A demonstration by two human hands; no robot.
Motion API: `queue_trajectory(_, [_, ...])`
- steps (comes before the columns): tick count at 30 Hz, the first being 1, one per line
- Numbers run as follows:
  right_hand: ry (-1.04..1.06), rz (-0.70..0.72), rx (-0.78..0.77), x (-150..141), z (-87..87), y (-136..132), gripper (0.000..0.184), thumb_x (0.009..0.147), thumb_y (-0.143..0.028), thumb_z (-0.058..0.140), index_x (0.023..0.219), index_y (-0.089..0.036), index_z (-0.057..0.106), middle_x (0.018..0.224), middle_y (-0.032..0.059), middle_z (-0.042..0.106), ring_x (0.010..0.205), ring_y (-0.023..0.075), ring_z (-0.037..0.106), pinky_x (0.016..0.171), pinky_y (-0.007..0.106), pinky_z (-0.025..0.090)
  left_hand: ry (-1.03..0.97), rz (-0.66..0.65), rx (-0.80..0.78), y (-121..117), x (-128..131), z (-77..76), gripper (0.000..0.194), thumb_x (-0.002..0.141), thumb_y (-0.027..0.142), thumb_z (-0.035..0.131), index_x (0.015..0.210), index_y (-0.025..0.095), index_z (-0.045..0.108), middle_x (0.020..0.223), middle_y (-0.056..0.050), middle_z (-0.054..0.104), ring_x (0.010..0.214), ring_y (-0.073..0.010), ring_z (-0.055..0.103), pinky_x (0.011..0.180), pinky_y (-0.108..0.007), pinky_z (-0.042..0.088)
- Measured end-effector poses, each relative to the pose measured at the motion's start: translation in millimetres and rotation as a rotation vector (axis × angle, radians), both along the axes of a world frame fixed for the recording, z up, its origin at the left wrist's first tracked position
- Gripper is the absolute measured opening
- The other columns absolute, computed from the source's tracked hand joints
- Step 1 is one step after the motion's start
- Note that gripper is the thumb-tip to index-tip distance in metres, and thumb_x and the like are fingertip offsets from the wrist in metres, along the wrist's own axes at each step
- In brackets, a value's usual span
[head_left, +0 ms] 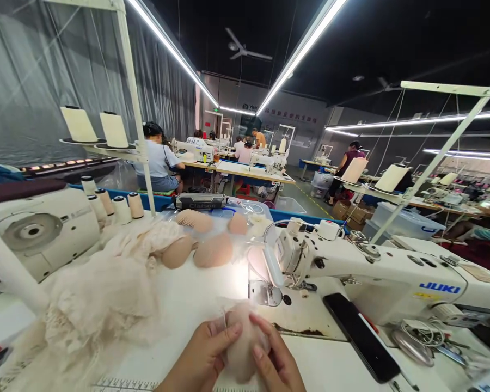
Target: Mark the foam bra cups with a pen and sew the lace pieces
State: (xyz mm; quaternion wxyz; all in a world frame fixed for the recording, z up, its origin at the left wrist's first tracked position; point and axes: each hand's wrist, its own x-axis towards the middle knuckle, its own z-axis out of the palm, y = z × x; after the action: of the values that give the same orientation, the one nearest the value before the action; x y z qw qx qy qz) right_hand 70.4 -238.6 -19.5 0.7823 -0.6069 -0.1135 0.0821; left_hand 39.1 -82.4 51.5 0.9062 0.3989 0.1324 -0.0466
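Both my hands hold one beige foam cup [242, 348] low in the middle of the view, just in front of the sewing machine's needle plate [268, 294]. My left hand [202, 359] pinches its left side with thumb and fingers. My right hand [275, 362] grips its right side. The white JUKI sewing machine [375, 269] stretches to the right, with its lamp shining on the white table [212, 288]. Several more beige cups [213, 250] lie farther back on the table.
A heap of cream lace fabric [106, 294] covers the left of the table. Thread cones [122, 209] stand behind it beside a second machine [36, 234]. A black phone [361, 335] and scissors [422, 340] lie at the right. Other people sew at tables in the background.
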Motion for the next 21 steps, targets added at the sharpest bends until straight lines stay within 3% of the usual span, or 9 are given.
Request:
queue_trajectory(2, [0.082,0.012,0.05,5,12.0,-2,0.077,0.082,-0.077,0.081,0.141,-0.029,0.069,0.126,0.0104,0.078,0.118,0.0333,0.072,0.102,0.046,0.059,0.029,-0.023,-0.035,-4,-3,6.3,0.043,0.068,0.04,0.102,0.102,0.018,0.086,0.099,-0.012,0.084,0.099,-0.0322,0.079,0.081,-0.035,0.061])
queue_trajectory(4, [0.126,0.018,0.103,8,16.6,-2,0.082,0.08,-0.073,0.086,0.145,-0.028,0.064,0.118,0.0092,0.079,0.109,0.0312,0.075,0.097,0.044,0.06,0.036,-0.033,-0.036,-6,-3,9.8,0.042,0.071,0.044,0.1,0.101,0.019,0.086,0.104,-0.012,0.084,0.098,-0.0323,0.078,0.073,-0.034,0.06])
queue_trajectory(7, [0.091,-0.005,0.106,8,11.8,-1,0.082,0.076,-0.066,0.093,0.143,-0.027,0.064,0.111,0.0074,0.08,0.098,0.0278,0.077,0.09,0.04,0.061,-0.009,-0.015,0.026,-8,1,9.7,0.047,0.073,0.048,0.098,0.104,0.016,0.086,0.101,-0.014,0.084,0.098,-0.0327,0.078,0.071,-0.032,0.059])
queue_trajectory(10, [0.094,-0.025,0.134,10,3.4,-1,0.085,0.075,-0.065,0.094,0.143,-0.027,0.061,0.106,0.0065,0.08,0.092,0.0262,0.076,0.09,0.039,0.06,-0.007,0.086,0.053,-9,7,2.5,0.052,0.063,0.041,0.104,0.105,0.016,0.087,0.099,-0.012,0.085,0.105,-0.0339,0.077,0.088,-0.035,0.061])
queue_trajectory(12, [0.124,-0.033,0.185,13,-0.7,-2,0.087,0.075,-0.066,0.094,0.145,-0.028,0.058,0.103,0.0053,0.08,0.091,0.0255,0.076,0.09,0.039,0.059,-0.003,0.148,0.069,-8,10,-4.7,0.053,0.064,0.044,0.104,0.108,0.018,0.086,0.106,-0.012,0.085,0.11,-0.0346,0.076,0.095,-0.039,0.061])
queue_trajectory(16, [0.196,-0.014,0.24,17,-4.3,-6,0.081,0.083,-0.068,0.087,0.147,-0.029,0.056,0.085,-0.0002,0.076,0.082,0.0221,0.073,0.08,0.034,0.057,0.022,0.119,0.097,-6,15,-13.0,0.055,0.071,0.051,0.1,0.112,0.018,0.086,0.114,-0.013,0.084,0.117,-0.0347,0.073,0.103,-0.04,0.059])
queue_trajectory(21, [0.211,-0.074,0.185,17,-3.8,-9,0.071,0.086,-0.069,0.084,0.14,-0.027,0.065,0.083,-0.0013,0.071,0.076,0.0188,0.068,0.073,0.03,0.055,0.024,0.108,0.113,-10,18,-7.3,0.062,0.067,0.056,0.1,0.111,0.014,0.085,0.105,-0.013,0.084,0.113,-0.0352,0.073,0.096,-0.038,0.06])
